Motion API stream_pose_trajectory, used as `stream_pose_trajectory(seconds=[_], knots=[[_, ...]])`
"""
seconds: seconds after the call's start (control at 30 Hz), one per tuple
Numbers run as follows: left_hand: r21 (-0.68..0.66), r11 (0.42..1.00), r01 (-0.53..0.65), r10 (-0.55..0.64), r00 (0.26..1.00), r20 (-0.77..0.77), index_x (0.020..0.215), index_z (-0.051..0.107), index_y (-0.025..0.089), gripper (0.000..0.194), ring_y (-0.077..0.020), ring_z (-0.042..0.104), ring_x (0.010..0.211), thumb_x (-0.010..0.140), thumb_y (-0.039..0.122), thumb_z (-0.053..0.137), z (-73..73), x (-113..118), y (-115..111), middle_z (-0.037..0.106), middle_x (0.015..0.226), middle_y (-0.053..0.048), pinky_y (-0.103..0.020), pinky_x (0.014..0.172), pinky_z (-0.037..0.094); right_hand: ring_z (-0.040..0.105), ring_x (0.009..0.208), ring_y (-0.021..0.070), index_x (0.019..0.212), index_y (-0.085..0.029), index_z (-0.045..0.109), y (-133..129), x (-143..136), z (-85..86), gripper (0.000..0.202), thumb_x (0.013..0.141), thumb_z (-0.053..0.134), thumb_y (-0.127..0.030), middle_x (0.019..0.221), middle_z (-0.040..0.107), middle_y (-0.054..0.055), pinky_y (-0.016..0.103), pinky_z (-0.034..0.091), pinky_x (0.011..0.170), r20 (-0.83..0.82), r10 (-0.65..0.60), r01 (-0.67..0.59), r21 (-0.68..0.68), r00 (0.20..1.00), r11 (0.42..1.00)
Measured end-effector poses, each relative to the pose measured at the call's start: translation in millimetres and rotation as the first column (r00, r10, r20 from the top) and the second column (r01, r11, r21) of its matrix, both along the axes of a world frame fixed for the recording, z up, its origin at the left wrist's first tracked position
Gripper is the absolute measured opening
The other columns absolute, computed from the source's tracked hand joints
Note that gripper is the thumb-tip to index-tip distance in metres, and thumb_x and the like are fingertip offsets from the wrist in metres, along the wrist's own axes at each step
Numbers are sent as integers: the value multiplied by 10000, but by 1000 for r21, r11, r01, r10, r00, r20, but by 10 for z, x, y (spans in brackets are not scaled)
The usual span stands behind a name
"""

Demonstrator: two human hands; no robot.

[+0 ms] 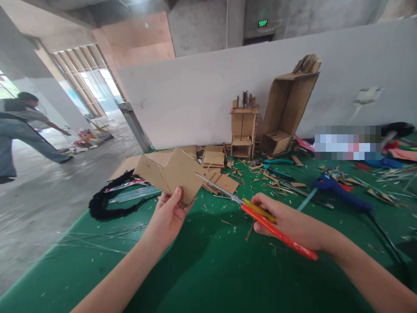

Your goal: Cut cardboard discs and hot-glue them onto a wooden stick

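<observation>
Between thumb and fingers, my left hand [170, 214] grips a piece of brown cardboard [184, 174] with an angular outline, raised above the green table. My right hand [282, 217] is closed around scissors [260, 215] with one red and one yellow handle. The scissor blades point left, and their tips reach the right edge of the cardboard. Whether they cut into it I cannot tell. Behind the held piece lie more cardboard pieces [224, 182], partly hidden by it.
Cardboard scraps litter the green table [208, 269]. Two cardboard structures [243, 130] stand by the white partition [195, 100]. A blue glue gun [342, 193] with a cable lies right, pliers [276, 171] behind, black yarn [100, 204] left. A person [22, 126] bends over at far left.
</observation>
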State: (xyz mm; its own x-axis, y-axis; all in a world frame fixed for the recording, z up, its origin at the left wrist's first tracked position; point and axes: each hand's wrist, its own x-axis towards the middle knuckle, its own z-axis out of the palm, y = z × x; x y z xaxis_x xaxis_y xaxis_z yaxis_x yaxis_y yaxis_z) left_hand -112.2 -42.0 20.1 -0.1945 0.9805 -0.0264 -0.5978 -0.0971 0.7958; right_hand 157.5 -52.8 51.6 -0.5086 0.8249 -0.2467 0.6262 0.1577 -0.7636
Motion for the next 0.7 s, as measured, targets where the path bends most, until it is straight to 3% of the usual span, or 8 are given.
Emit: stream_pose_trajectory(seconds=[0.3, 0.5, 0.7], knots=[[6, 999, 47, -47, 998, -38, 1001, 604, 280, 252, -132, 634, 947, 768, 203, 664, -69, 100, -56, 668, 1109, 24, -333, 880, 518, 600, 728, 168, 1055, -217, 448, 13, -3, -56, 361, 825, 530, -481, 943, 669, 49, 277, 468, 597, -40, -33, 33, 16, 999, 999], [2, 1000, -2, 2, 1000, -29, 1001, 615, 277, 230, -124, 631, 939, 791, 188, 638, -26, 89, -47, 658, 1125, 26, -321, 841, 542, 610, 719, 161, 1071, -227, 436, 1, -10, -62, 358, 828, 539, -470, 930, 678, 33, 268, 471, 597, -45, -27, 27, 3, 999, 1000], [-1, 1000, 21, -21, 1000, -15, 987, 615, 266, 221, -131, 642, 915, 786, 176, 639, -44, 74, -43, 675, 1082, 23, -334, 849, 540, 612, 762, 178, 1038, -210, 437, -13, -36, -36, 350, 841, 518, -487, 926, 675, 57, 290, 475, 635, -77, 0, -1, -20, 997, 1000]])
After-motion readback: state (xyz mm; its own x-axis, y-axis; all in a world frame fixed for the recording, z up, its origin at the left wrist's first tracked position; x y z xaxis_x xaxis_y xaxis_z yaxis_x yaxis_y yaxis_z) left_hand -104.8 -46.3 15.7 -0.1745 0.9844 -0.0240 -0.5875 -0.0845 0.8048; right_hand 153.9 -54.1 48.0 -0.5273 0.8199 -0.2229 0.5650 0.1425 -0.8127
